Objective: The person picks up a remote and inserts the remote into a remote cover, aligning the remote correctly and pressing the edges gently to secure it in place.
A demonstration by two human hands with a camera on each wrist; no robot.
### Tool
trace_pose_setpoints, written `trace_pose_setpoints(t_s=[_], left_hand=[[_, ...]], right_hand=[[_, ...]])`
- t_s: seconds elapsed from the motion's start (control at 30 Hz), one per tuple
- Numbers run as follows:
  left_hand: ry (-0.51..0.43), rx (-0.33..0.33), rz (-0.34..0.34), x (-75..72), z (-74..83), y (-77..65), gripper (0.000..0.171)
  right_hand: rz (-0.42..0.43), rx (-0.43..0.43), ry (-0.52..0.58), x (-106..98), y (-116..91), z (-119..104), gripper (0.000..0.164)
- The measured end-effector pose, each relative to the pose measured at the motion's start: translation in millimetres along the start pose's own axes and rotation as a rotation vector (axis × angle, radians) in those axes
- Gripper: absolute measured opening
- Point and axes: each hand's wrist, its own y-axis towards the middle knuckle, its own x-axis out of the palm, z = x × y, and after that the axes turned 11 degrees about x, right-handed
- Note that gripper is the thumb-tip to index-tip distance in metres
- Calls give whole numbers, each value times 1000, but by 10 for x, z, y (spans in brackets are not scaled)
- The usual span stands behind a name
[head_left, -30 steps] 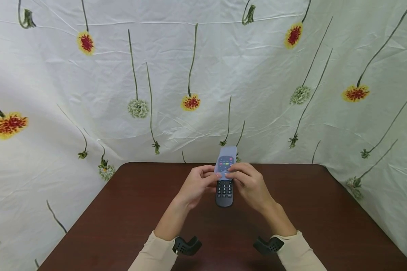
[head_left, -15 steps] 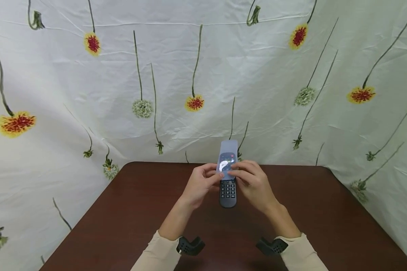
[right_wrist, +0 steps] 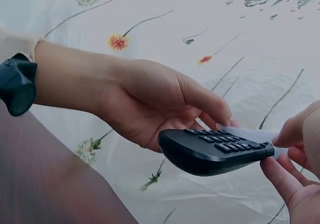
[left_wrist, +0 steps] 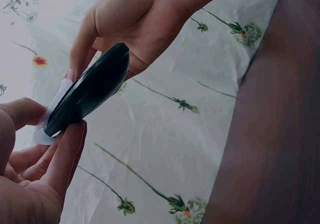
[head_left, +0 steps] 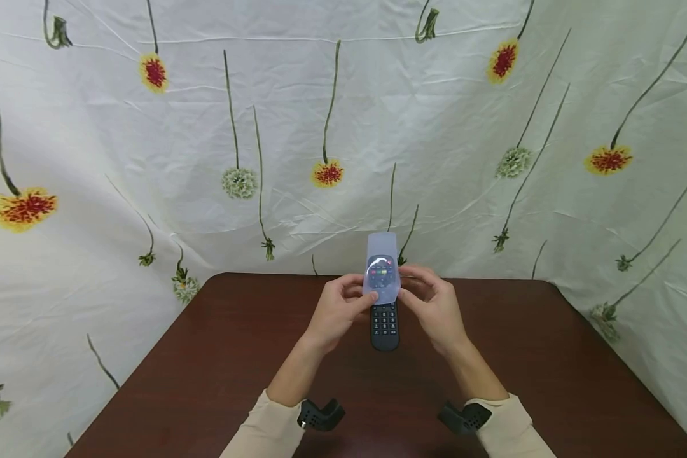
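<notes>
A dark remote control [head_left: 385, 331] is held above the table, its number keys facing up and its lower end bare. Over its upper part lies a translucent bluish sleeve [head_left: 382, 245], extending past the far end. From the left, my left hand [head_left: 333, 315] grips the remote through the sleeve, thumb on the front near the sleeve's lower edge and fingers behind. My right hand [head_left: 435, 312] pinches the sleeve's right edge between thumb and fingers. The left wrist view shows the remote's dark side [left_wrist: 95, 89], the sleeve [left_wrist: 57, 104] pale around its far end.
The brown table [head_left: 217, 381] spreads beneath both hands. Behind it hangs a white cloth [head_left: 286, 83] printed with flowers. Each wrist carries a black strapped device, one on the left [head_left: 320, 415] and one on the right [head_left: 464, 418].
My right fingers have moved off the front of the sleeve to its right edge. The left hand keeps its hold. The sleeve's far end appears slightly higher in the head view.
</notes>
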Motion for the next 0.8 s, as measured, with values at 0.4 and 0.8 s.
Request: trace_pose_setpoints(t_s=[0.4,0.8], left_hand=[[12,21,-6,10,46,-5,35],[72,88,-15,17,50,-17,37]], right_hand=[[24,151,174,67,-15,-17,33],[0,255,-12,53,-26,-46,36]])
